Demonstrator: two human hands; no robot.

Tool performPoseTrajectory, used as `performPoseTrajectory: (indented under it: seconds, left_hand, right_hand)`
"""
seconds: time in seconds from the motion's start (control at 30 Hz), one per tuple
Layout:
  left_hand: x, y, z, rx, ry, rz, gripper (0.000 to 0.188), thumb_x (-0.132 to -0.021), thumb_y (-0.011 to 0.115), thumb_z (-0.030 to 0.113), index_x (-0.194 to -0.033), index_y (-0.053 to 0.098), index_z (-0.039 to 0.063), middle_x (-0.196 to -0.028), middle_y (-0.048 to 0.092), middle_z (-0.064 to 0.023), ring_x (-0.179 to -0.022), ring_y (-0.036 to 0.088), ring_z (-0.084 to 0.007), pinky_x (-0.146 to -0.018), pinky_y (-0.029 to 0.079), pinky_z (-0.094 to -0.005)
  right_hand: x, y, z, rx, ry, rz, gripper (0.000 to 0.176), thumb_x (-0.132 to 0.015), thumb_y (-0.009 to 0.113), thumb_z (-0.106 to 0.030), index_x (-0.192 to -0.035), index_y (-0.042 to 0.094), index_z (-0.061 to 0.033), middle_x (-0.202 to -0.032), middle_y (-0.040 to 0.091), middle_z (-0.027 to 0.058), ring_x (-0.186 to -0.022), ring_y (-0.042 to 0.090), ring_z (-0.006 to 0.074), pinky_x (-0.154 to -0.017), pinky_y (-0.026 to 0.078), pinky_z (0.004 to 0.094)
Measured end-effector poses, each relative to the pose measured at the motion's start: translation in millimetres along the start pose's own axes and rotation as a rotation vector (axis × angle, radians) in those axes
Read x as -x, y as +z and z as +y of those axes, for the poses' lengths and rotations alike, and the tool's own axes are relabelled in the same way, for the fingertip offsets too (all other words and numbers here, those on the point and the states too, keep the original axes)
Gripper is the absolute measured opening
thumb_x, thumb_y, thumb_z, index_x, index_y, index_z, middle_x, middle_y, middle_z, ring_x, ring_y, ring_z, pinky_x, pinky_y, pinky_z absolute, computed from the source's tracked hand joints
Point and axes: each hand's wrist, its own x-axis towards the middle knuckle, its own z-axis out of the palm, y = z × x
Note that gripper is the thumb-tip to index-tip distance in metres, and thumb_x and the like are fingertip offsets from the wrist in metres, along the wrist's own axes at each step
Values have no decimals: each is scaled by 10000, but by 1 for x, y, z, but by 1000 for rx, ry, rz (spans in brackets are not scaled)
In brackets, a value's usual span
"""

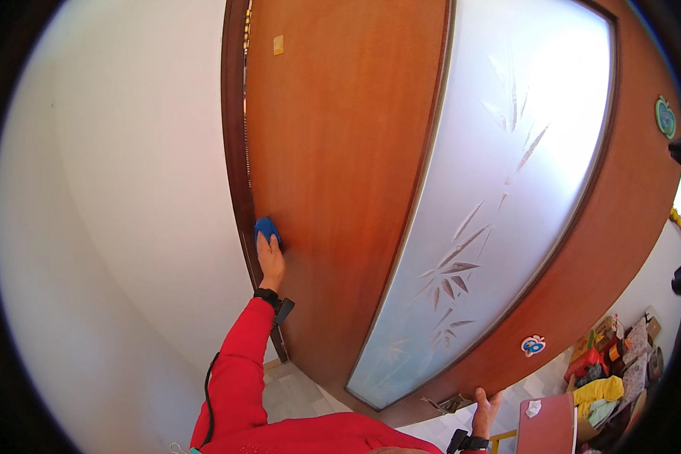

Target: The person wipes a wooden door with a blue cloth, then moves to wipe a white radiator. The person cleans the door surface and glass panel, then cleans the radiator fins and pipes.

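A brown wooden door with a tall frosted glass panel, etched with bamboo leaves, fills the middle of the view. My left hand presses a folded blue cloth against the door's surface, close to its hinge-side edge and the dark door frame. Low on the opposite side, my right hand is at the door's edge, beside a metal handle; its fingers are partly hidden behind the door. Two stickers, one apple-shaped and one blue and white, are on the door.
A white wall runs along the left. At the lower right stands a small table with a reddish top and a crumpled white tissue on it. Beyond are a yellow garment, boxes and other piled items on the tiled floor.
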Motion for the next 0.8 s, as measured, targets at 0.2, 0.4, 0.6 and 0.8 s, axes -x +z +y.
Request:
performPoseTrajectory:
  seconds: [0.2,0.4,0.6,0.8]
  left_hand:
    - [-58,8,56,-23,190,67,585,-1122,453,282,-1547,360,-110,-1626,370,-269,-1517,334,-398,-1268,233,-443]
    - [-196,3,191,8,521,76,592,-1109,472,270,-1557,354,-99,-1623,373,-271,-1519,329,-409,-1266,235,-449]
    - [-195,17,267,71,632,83,591,-1104,473,271,-1578,350,-59,-1645,360,-233,-1541,294,-397,-1268,223,-447]
    - [-79,29,238,68,594,74,579,-1095,490,185,-1595,314,-48,-1676,310,-208,-1563,247,-391,-1271,196,-454]
  right_hand:
    - [0,-2,2,-12,7,-1,752,-896,823,-311,-1488,479,1,-1382,618,105,-1235,588,240,-1084,456,382]
    - [1,-1,-2,8,27,2,760,-899,819,-307,-1503,466,-10,-1383,613,100,-1229,586,236,-1081,457,381]
    - [2,3,-3,-5,24,27,713,-918,778,-250,-1510,457,-15,-1385,613,104,-1236,585,234,-1085,454,376]
    - [1,3,-8,11,77,49,676,-893,740,-136,-1494,461,3,-1358,626,115,-1198,604,235,-1070,469,368]
